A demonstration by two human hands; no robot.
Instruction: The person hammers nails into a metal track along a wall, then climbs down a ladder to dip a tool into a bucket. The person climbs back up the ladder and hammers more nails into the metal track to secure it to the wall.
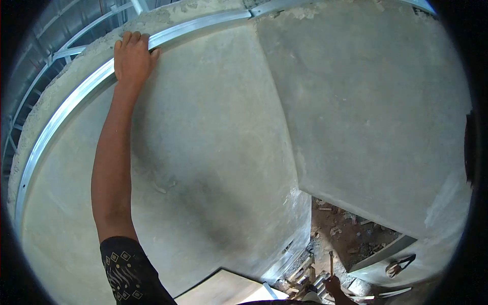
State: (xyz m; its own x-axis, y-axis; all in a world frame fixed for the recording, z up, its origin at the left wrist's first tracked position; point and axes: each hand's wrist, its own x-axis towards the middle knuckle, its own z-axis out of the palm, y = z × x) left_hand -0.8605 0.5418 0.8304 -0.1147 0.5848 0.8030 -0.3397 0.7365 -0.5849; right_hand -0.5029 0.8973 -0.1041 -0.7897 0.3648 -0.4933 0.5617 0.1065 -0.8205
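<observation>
Gripping the long, shiny silver metal channel (69,104), the person's left hand (134,58) has its fingers over the upper side and its thumb on the lower side. The channel lies along the top of the broad grey plastered wall (213,117), and near the vertical crease in that wall its end meets another silver strip (284,5). Its bow may be only the wide lens.

It looks like thin sheet metal: probably light for its length, fairly stiff but prone to flexing or twisting if held at 1 point. The smooth face could be slippery and the edges sharp, so the 2 long sides seem the best hold, away from the cut ends.

Low in the view, the right hand (333,285) is wrapped around a slim brown stick-like tool (331,262), held upright; its head is too small to identify. Below lie pale wooden pieces (303,268).
</observation>
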